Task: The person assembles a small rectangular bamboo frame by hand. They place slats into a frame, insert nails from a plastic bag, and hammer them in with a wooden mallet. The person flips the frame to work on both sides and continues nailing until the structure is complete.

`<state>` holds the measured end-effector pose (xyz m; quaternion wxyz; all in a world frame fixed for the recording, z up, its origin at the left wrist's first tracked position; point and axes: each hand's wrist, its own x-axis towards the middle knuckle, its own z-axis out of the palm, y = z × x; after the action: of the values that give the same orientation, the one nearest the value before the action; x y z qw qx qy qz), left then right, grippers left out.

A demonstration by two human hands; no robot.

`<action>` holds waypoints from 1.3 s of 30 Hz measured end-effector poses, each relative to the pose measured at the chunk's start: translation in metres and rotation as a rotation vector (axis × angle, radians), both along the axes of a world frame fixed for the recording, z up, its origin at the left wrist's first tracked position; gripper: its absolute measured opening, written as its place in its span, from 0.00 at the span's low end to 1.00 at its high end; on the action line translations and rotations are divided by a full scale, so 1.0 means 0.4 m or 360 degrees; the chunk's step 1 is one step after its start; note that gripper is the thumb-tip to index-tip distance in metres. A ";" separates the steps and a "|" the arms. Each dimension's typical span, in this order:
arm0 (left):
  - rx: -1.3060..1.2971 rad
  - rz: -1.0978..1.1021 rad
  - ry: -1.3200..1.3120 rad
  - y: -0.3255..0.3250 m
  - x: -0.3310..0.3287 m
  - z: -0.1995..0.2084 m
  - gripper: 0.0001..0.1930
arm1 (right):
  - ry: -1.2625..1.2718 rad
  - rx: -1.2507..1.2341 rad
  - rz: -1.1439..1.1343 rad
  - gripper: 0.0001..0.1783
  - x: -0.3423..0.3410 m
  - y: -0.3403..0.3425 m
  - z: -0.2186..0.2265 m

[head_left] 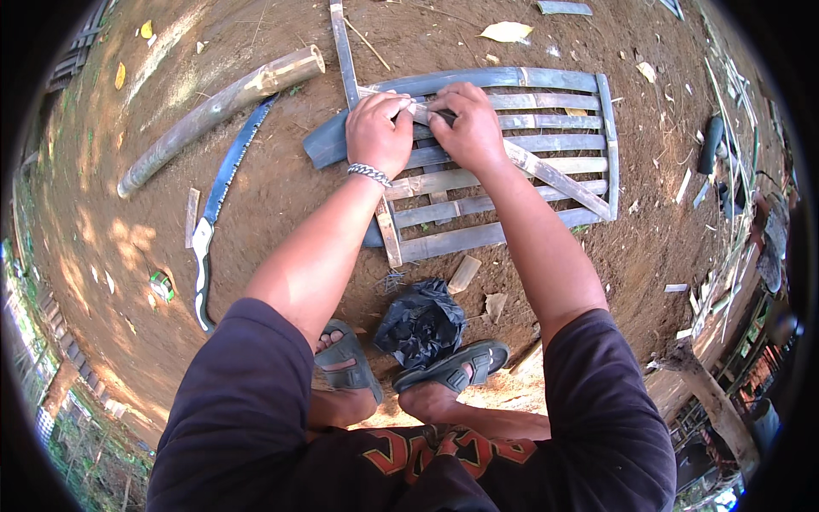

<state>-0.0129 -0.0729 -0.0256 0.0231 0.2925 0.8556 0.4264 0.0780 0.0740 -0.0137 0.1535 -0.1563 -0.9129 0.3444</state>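
A frame of split bamboo slats (pixel 559 143) lies on the ground, with crosspieces at both sides. A narrow bamboo slat (pixel 554 177) runs slantwise over it, from the near right corner to the far left. My left hand (pixel 380 132) is closed around the upper left part of this slat, its thumb and fingers together. Right beside it, my right hand (pixel 469 128) is closed over the same slat. Something small and dark shows between its thumb and forefinger, too hidden to name. Under the frame's left side lies a thick bamboo piece (pixel 326 143).
Leftward lie a bamboo pole (pixel 217 115), a curved handsaw (pixel 226 175) and a tape measure (pixel 160 287). A black plastic bag (pixel 422 320) sits between my sandalled feet, nails (pixel 392 280) and a bamboo offcut (pixel 463 274) just beyond it. Bamboo strips (pixel 740 128) are piled at right.
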 end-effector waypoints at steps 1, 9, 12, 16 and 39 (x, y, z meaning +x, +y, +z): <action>0.0008 -0.0005 -0.0037 -0.001 -0.001 -0.002 0.06 | -0.0011 0.0001 0.0043 0.08 0.001 0.006 0.000; 0.0244 0.0198 -0.0554 -0.010 -0.003 0.016 0.08 | -0.0075 -0.0003 0.0145 0.10 -0.004 0.020 -0.015; 0.0388 0.0327 -0.0753 -0.015 -0.006 0.004 0.07 | -0.0170 -0.0034 0.0125 0.10 -0.007 0.015 -0.006; 0.0549 0.0290 -0.0896 -0.023 -0.016 -0.022 0.07 | -0.0332 -0.0030 0.0127 0.12 -0.011 0.014 0.014; -0.0077 -0.0057 0.0009 -0.007 -0.008 -0.012 0.07 | -0.0205 0.0052 0.0117 0.14 0.002 0.011 -0.017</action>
<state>-0.0159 -0.0757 -0.0303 0.0353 0.3083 0.8604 0.4042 0.0788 0.0784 -0.0206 0.0842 -0.1420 -0.9315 0.3240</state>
